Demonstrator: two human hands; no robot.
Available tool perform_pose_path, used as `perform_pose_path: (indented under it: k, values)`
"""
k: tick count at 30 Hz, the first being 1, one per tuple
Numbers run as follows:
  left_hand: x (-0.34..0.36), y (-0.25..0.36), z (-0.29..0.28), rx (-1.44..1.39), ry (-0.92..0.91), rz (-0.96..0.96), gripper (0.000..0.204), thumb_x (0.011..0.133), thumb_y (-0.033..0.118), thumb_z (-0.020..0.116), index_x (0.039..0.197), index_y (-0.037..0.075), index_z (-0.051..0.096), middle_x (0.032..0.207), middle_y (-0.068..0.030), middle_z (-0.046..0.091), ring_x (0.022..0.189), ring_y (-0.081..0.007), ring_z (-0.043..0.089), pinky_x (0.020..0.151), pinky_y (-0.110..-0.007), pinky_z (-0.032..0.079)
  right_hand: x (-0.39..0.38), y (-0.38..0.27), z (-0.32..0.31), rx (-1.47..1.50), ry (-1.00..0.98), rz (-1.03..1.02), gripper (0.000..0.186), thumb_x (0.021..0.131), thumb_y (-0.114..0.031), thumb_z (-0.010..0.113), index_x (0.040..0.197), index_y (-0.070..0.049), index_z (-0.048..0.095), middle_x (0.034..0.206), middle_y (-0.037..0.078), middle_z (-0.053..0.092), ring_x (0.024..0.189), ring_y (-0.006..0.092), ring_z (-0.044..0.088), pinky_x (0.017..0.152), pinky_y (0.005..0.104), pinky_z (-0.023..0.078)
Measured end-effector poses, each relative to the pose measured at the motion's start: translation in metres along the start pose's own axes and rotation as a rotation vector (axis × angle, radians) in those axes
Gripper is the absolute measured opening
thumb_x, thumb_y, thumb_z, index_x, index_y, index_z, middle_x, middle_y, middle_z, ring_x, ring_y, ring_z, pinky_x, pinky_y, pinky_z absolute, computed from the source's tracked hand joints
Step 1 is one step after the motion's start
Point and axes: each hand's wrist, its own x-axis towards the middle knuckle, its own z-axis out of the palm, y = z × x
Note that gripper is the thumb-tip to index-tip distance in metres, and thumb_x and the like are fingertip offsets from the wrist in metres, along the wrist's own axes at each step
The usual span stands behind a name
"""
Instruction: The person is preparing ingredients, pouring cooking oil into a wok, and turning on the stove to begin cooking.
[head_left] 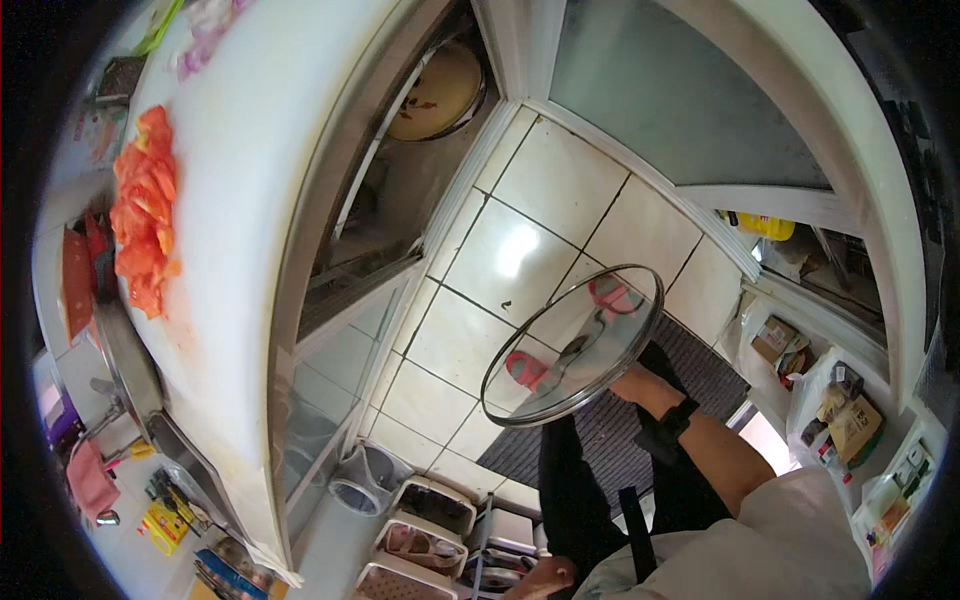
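Note:
A round glass pan lid (574, 346) with a metal rim hangs tilted over the floor in front of my legs. My right hand (630, 384) grips it by its near right edge, and part of the hand sits behind the rim. The lid's dark knob shows near its middle, and my red footwear can be seen through the glass. Low at the picture's edge is my left hand (545, 578), close to my body and beside the storage baskets. Its fingers are not clear enough to read.
Chopped tomato (146, 215) lies on the white counter (230, 190) at my left, with chopped onion (208, 35) farther off. Below the counter stands an open cabinet holding a pan (436, 92). Baskets (432, 505) and a grey bin (362, 482) are near my feet; bags (838, 405) hang at right.

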Motion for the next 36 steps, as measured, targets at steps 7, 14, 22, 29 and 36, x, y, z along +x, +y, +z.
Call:
perform_pose_path:
  k: [7,14,22,29,36]
  values:
    - [0.068,0.038,-0.055,0.263,0.106,0.111,0.032,0.079,0.031,0.063,0.094,0.004,0.057,0.083,-0.0142,0.063,0.078,-0.0314,0.063,0.068,-0.041,0.050,0.020,0.022,0.009,0.242,0.006,-0.096,0.022,0.084,-0.015,0.062,0.102,-0.003,0.056,0.093,0.006,0.060,0.080,0.0114,0.057,0.061,0.0266,0.051]
    - [0.153,0.101,0.000,0.676,0.302,0.491,0.044,0.078,0.016,0.060,0.118,0.003,0.049,0.116,-0.0238,0.054,0.097,-0.0366,0.060,0.070,-0.039,0.053,0.035,0.046,0.008,0.009,-0.059,-0.111,0.023,0.085,-0.013,0.061,0.104,-0.002,0.054,0.096,0.005,0.059,0.084,0.0132,0.055,0.073,0.0274,0.051]
    - [0.201,0.053,0.035,0.832,0.157,0.504,0.045,0.074,0.004,0.059,0.117,0.001,0.050,0.131,-0.0256,0.040,0.114,-0.0405,0.048,0.080,-0.043,0.051,0.015,0.039,0.027,0.191,-0.011,-0.149,0.028,0.087,-0.013,0.059,0.111,-0.001,0.052,0.105,0.007,0.058,0.091,0.0157,0.058,0.073,0.0303,0.053]
    - [0.176,0.064,0.045,0.416,0.428,0.497,0.045,0.070,0.000,0.062,0.113,0.000,0.051,0.136,-0.0257,0.031,0.115,-0.0407,0.043,0.089,-0.044,0.046,0.017,0.054,0.023,0.227,0.005,-0.010,0.031,0.090,-0.021,0.057,0.115,-0.003,0.051,0.108,0.008,0.058,0.095,0.0163,0.059,0.077,0.0319,0.054]
    - [0.195,0.058,0.058,0.636,0.252,0.520,0.042,0.067,-0.004,0.060,0.108,0.001,0.052,0.130,-0.0218,0.037,0.119,-0.0390,0.040,0.087,-0.044,0.046,0.026,0.052,0.033,0.242,-0.039,-0.042,0.032,0.091,-0.024,0.056,0.115,-0.004,0.051,0.109,0.009,0.058,0.095,0.0195,0.060,0.077,0.0335,0.055]
